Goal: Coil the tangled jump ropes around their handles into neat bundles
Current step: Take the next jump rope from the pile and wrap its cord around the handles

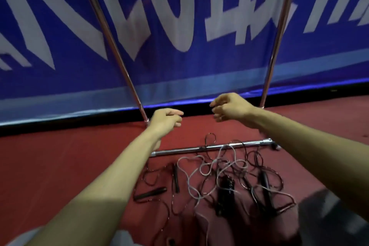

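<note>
Fingers (175, 113) of the left hand (165, 121) and fingers (217, 104) of the right hand (231, 109) are loosely curled and face each other across a small gap. They grasp nothing that can be made out. Both hands are raised in front of the blue fabric banner with large white letters (179, 62), apart from the ropes.

The tangled heap of thin dark and pale grey jump-rope cords (217, 168) lies on the red floor (60, 156), below the hands and back toward the person. Part of it is draped over a chrome metal tube (189, 149) lying crosswise.

At the left edge of the heap sit two loose handles. The short black stick handle (150, 193) is slanted, its far end pointing up and right. The slimmer black handle (175, 177) runs almost straight away from the person. Both lie on the left forearm's side, so the left hand is probably the nearer one to drop back and take either.

A chunkier black handle (225, 189) and another dark handle (266, 187) are buried under loops nearer the right arm, and would likely drag cords along if lifted.
</note>
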Motion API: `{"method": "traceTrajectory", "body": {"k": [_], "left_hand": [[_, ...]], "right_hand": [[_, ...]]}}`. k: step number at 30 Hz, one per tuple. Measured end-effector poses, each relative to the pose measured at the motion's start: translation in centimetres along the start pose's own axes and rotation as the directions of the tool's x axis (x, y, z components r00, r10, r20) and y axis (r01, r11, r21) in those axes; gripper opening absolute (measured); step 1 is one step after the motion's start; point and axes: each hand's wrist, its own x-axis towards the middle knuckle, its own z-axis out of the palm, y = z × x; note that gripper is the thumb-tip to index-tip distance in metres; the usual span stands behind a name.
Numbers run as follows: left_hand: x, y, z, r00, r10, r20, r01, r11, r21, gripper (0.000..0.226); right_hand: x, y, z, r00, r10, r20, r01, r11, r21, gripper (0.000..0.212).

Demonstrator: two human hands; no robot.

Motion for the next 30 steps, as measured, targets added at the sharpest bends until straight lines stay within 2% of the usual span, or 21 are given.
{"method": "traceTrajectory", "body": {"k": [4, 9, 13, 14, 16, 20, 23, 25, 27, 28, 30], "left_hand": [[1.6, -8.5, 2.5, 0.987, -0.154, 0.037, 0.152, 0.987, 0.045, 0.022], [3.6, -17.0, 4.3, 0.961, -0.268, 0.072, 0.257, 0.957, 0.134, 0.022], [5.2, -23.2, 4.8, 0.942, -0.331, 0.053, 0.307, 0.915, 0.263, 0.023], [5.5, -24.7, 4.8, 0.934, -0.354, 0.054, 0.317, 0.889, 0.33, 0.014], [5.9, -27.0, 4.9, 0.924, -0.381, 0.036, 0.331, 0.843, 0.425, 0.02], [7.1, -30.5, 4.9, 0.898, -0.438, -0.021, 0.403, 0.804, 0.438, 0.016], [7.3, -33.5, 4.7, 0.899, -0.437, 0.002, 0.327, 0.675, 0.661, 0.043], [6.6, -34.8, 4.3, 0.941, -0.337, 0.038, 0.159, 0.537, 0.829, 0.042], [6.1, -35.6, 4.2, 0.965, -0.249, 0.08, 0.032, 0.417, 0.908, 0.037], [6.1, -35.5, 4.3, 0.968, -0.228, 0.104, -0.009, 0.387, 0.922, 0.034], [6.3, -34.3, 4.7, 0.969, -0.189, 0.158, -0.072, 0.396, 0.916, 0.031]], "right_hand": [[1.9, 7.4, 3.8, 0.992, 0.121, 0.047, -0.117, 0.99, -0.073, 0.017], [4.2, 14.5, 8.4, 0.961, 0.25, 0.118, -0.231, 0.96, -0.155, 0.021], [6.0, 19.2, 12.5, 0.929, 0.331, 0.164, -0.303, 0.937, -0.177, 0.024], [6.4, 20.3, 13.7, 0.919, 0.351, 0.177, -0.324, 0.932, -0.164, 0.024], [6.9, 21.8, 15.4, 0.907, 0.374, 0.192, -0.345, 0.923, -0.169, 0.027], [7.5, 24.0, 18.0, 0.895, 0.385, 0.226, -0.346, 0.918, -0.194, 0.031], [7.7, 24.7, 18.6, 0.881, 0.418, 0.224, -0.401, 0.909, -0.116, 0.029], [7.8, 24.9, 18.8, 0.876, 0.424, 0.23, -0.412, 0.906, -0.1, 0.028], [7.7, 24.5, 18.9, 0.874, 0.418, 0.247, -0.404, 0.908, -0.109, 0.027], [7.6, 24.3, 18.8, 0.876, 0.415, 0.247, -0.4, 0.91, -0.111, 0.026], [7.3, 23.5, 18.3, 0.883, 0.399, 0.246, -0.382, 0.917, -0.116, 0.025]]}}
